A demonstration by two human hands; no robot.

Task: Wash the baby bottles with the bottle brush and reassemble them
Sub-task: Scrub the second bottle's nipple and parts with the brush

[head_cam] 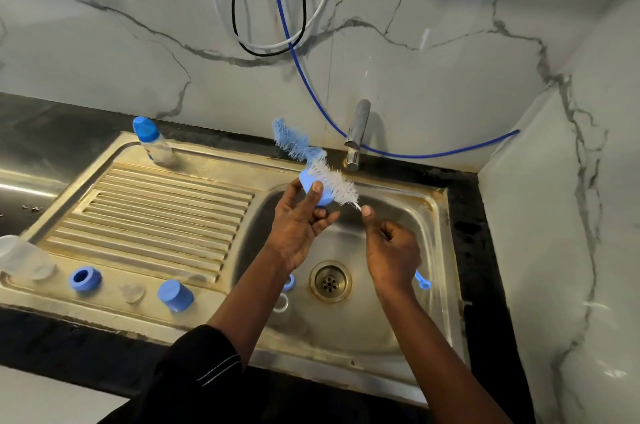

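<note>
Hands meet above the steel sink (434,233): left hand (298,226) pinches a small blue plastic cap (313,193), right hand (391,250) grips the white-and-blue bristled bottle brush (332,184) by its thin handle. Cap probably light, wet, slippery; best held at its rim.

Left hand (300,228) holds cap (307,181); right hand (393,252) grips brush (337,186).

Blue cap (306,181) meets bristly brush (337,186) — capped bottle (154,143) upright behind, seemingly clear.
</note>
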